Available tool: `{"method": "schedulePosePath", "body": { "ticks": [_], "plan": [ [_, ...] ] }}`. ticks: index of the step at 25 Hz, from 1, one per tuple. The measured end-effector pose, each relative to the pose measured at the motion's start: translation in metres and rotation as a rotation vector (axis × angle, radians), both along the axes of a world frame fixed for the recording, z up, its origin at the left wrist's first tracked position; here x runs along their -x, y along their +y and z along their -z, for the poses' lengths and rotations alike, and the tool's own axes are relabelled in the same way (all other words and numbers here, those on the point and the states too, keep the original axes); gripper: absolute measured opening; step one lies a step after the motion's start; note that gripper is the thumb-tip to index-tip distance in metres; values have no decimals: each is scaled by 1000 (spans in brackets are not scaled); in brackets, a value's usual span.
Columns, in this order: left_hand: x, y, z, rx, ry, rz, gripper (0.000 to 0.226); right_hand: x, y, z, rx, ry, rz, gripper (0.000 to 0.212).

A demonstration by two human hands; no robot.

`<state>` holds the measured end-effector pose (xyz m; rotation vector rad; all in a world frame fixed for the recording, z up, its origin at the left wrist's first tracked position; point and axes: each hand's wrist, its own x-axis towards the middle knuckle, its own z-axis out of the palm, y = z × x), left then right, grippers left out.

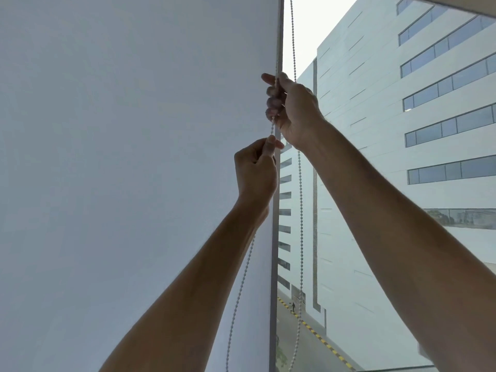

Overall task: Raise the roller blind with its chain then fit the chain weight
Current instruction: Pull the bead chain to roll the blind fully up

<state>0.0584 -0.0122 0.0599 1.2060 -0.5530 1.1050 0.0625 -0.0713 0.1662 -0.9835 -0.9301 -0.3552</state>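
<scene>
Both hands grip one strand of the bead chain [243, 277] at the roller blind [120, 157] edge — right hand [291, 110] above, fingers wrapped. The left hand [256, 170] pinches it just below (the other strand hangs free beside the window).

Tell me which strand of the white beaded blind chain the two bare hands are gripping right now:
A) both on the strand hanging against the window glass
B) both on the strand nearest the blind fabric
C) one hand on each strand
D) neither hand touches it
B: the right hand and, just below it, the left hand both close on the white beaded chain strand beside the pale roller blind; the other strand hangs free.
</scene>
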Motion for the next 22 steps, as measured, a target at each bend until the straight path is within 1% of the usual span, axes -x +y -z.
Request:
{"method": "schedulePosePath", "body": {
  "ticks": [3,6,8,13,16,19,22],
  "plan": [
    [-6,-6,4,8,-39,-22,38,-7,6,6,-51,29,-112,31],
    [-13,-8,12,24,-57,13,46,-13,6,14,-50,32,-180,30],
    [-19,-7,18,13,-61,31,48,-16,3,23,-55,27,-171,29],
    [-30,-8,53,-16,-6,96,40,-28,-5,61,-33,33,-155,26],
    [-35,-7,85,-17,47,147,44,-35,-7,93,-5,72,-121,25],
    [-36,-7,115,-9,99,201,51,-40,-8,124,-9,94,-133,26],
    [-36,-8,142,-2,141,227,48,-43,-9,153,-6,113,-120,27]
  ]
}}
